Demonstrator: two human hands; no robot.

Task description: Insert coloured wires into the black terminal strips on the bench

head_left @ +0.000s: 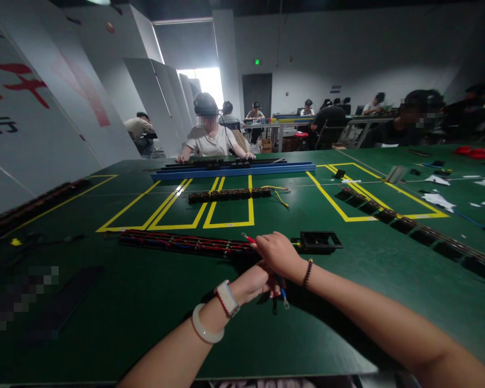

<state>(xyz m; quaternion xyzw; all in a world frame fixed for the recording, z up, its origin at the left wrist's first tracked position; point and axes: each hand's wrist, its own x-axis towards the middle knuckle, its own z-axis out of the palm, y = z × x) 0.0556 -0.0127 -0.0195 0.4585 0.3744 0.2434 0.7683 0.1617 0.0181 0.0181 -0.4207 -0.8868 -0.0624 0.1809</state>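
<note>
A long dark strip assembly with red and blue wires (178, 242) lies across the green table, a black rectangular frame (321, 241) at its right end. My right hand (278, 254) is closed on a red wire with a metal ring end (248, 237), just above the assembly. Under and in front of it, my left hand (255, 281) is closed around wires; a blue wire with a ring terminal (285, 299) sticks out below. The hands overlap, so part of the left fingers is hidden.
Beyond lies a shorter strip with yellow wires (230, 195), then a blue rail (234, 171) before a seated person (210, 134). Another long strip (420, 229) runs along the right, near white scraps (438, 201). A dark strip (32, 207) edges the left.
</note>
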